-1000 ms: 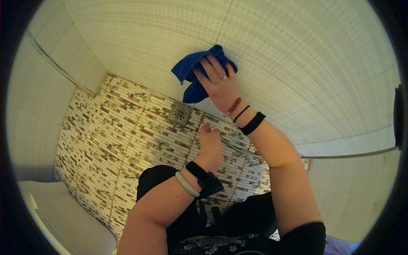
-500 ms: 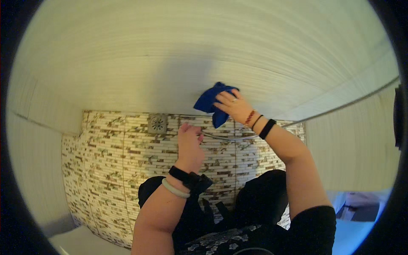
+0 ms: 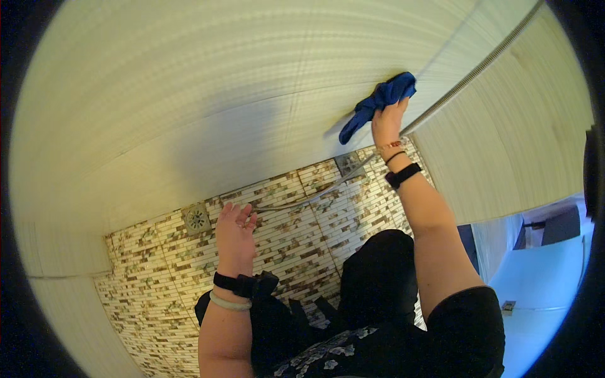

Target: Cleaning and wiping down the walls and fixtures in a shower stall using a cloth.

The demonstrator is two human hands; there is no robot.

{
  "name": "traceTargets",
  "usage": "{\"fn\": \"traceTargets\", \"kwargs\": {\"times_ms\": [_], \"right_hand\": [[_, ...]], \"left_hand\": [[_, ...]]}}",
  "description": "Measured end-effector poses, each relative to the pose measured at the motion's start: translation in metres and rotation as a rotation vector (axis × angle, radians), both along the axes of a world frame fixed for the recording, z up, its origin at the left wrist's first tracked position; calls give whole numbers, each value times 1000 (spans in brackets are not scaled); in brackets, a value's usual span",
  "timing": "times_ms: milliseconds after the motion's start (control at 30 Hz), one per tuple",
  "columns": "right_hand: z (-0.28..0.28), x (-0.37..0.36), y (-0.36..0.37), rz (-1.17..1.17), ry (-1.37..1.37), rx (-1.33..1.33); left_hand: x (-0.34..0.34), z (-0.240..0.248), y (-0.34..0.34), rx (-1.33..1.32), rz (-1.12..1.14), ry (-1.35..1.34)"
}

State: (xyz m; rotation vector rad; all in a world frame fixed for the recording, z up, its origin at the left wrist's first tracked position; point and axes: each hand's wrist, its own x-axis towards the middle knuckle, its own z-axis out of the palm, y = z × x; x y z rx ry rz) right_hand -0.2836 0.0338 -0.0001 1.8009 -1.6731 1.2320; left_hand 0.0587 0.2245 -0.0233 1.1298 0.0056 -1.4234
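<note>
A crumpled blue cloth (image 3: 381, 101) is under my right hand (image 3: 389, 123), whose fingers press it against the pale, streaked wall (image 3: 252, 132). Dark and beaded bands ring that wrist. Lower and to the left, my left hand (image 3: 235, 236) hovers over the floor with fingers curled. A thin grey shower hose (image 3: 315, 196) runs up to its fingertips and shows no further beyond them, so the hand seems to grip it there. What lies under the palm is hidden. This wrist carries a black strap and a pale band.
Narrow mosaic tiles cover the floor (image 3: 283, 233). One square metal drain (image 3: 196, 219) lies left of my left hand, another drain (image 3: 350, 164) beneath my right forearm side. The hose climbs along the right wall corner. My bent knee (image 3: 381, 264) is close below.
My right hand has slid the cloth rightward and up the wall. The view has turned and shifted right, bringing the second drain into sight. My left hand stays near the first drain.
</note>
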Motion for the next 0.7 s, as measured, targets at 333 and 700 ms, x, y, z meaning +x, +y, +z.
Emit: {"fn": "traceTargets", "kwargs": {"times_ms": [333,700], "right_hand": [[-179,-48,-47,-823,1,575],[-216,139,0,117,333,1315]], "left_hand": [[-38,6,-22,-47,-102,14],[-27,4,-12,16,-69,-99]]}}
